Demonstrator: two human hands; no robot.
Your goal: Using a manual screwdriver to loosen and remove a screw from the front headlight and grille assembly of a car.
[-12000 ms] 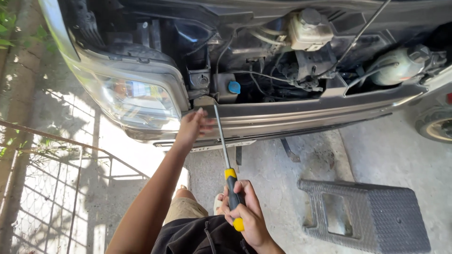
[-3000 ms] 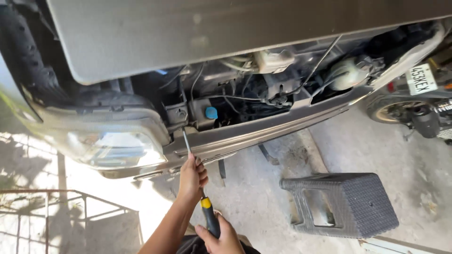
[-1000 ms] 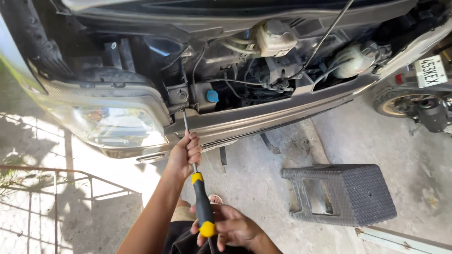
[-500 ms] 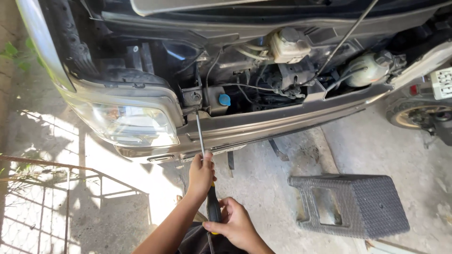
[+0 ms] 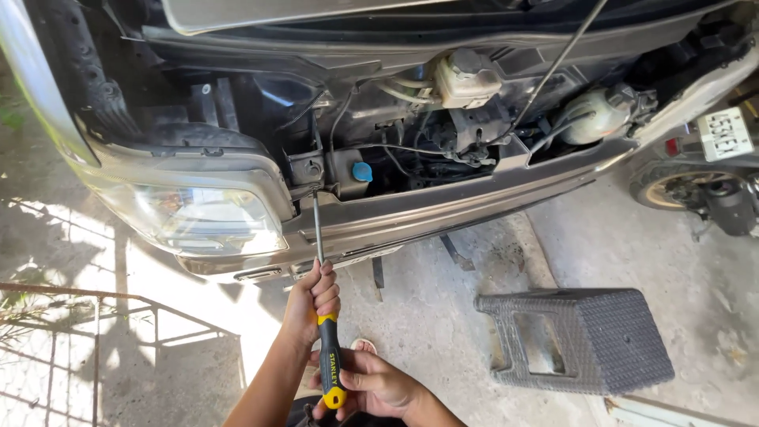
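A long screwdriver (image 5: 322,316) is held just left of the frame's centre, its long axis running nearly straight up and down the picture. The tip points upward and is set against the front panel of a car (image 5: 443,205), beside the headlight (image 5: 198,217) and below a blue cap (image 5: 362,171). The black-and-yellow handle points down toward the lower edge. The left hand (image 5: 312,296) is clenched around the metal shaft just above the handle. The right hand (image 5: 371,387) is closed around the handle's lower end, at the bottom centre of the frame.

The car's bonnet is raised, and the engine bay with hoses and pale reservoirs fills the upper half. Below lies a worn concrete floor (image 5: 443,316), sunlit at the left. A grey woven stool (image 5: 577,340) is tipped over at the lower right. A metal railing (image 5: 118,348) is seen at the lower left, and a motorcycle wheel (image 5: 680,194) at the right edge.
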